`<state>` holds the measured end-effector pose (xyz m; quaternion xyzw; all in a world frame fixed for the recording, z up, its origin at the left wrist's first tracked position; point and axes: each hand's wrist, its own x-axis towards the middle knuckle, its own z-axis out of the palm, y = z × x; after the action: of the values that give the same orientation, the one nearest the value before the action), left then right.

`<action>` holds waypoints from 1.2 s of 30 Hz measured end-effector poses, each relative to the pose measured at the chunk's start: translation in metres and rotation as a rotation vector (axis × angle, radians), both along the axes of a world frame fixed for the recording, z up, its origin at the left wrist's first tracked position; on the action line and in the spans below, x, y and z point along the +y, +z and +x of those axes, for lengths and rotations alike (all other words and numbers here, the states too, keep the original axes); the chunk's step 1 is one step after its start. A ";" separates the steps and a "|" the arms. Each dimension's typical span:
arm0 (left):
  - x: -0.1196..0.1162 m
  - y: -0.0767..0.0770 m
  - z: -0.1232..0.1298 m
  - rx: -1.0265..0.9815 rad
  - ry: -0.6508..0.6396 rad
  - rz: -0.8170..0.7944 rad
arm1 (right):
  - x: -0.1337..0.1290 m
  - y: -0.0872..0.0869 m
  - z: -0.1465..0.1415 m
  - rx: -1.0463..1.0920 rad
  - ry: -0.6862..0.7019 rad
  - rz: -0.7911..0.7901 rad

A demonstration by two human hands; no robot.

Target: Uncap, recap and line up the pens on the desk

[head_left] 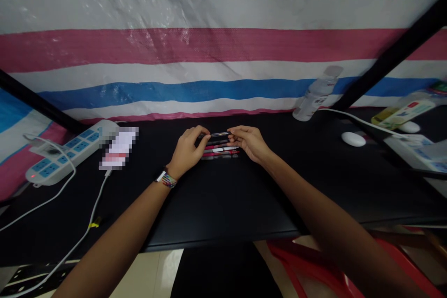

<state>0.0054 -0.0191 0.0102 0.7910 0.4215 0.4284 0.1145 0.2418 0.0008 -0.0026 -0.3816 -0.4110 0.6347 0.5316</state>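
Between my two hands, at the far middle of the black table, is a dark pen [220, 134]. My left hand [188, 149] pinches its left end, and my right hand [249, 142] has its right end between thumb and fingers. Just nearer to me lie several more pens side by side, among them a red and white pen [221, 150] and a dark clear pen [223, 156]. My fingers cover parts of the row's ends. A patterned band with a pale plate [166, 179] circles my left wrist.
On the left lie a white power strip [75, 149], a blurred-out phone [119, 148] and its white cable [96, 205]. To the right stand a clear bottle [314, 98] and a bottle with yellow liquid [401, 109], near a white mouse [353, 139]. A striped sheet [209, 46] hangs behind the table [223, 205].
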 end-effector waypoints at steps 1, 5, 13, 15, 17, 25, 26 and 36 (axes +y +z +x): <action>0.000 0.000 -0.001 0.036 -0.014 0.045 | 0.000 0.002 0.001 0.008 0.008 -0.015; 0.002 -0.002 -0.003 0.084 -0.052 0.180 | -0.001 0.005 0.004 0.020 0.005 -0.057; 0.002 -0.004 -0.002 0.103 -0.047 0.137 | 0.000 0.002 0.003 0.057 0.019 -0.111; 0.002 -0.004 -0.001 0.100 -0.048 0.101 | 0.000 0.001 0.002 0.064 0.002 -0.108; 0.002 -0.003 -0.001 0.092 -0.055 0.075 | 0.000 0.001 0.002 0.057 -0.016 -0.097; 0.005 -0.005 -0.002 0.020 -0.039 0.013 | -0.004 0.006 0.003 0.007 0.000 0.010; 0.006 -0.005 -0.003 0.004 -0.047 0.006 | -0.004 0.006 0.004 0.003 0.007 0.021; 0.014 -0.012 -0.004 -0.246 0.001 -0.105 | 0.004 0.005 0.010 -0.004 -0.028 0.052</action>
<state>0.0015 -0.0048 -0.0020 0.7253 0.4265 0.4994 0.2064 0.2517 0.0051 0.0027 -0.3746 -0.4232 0.6154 0.5494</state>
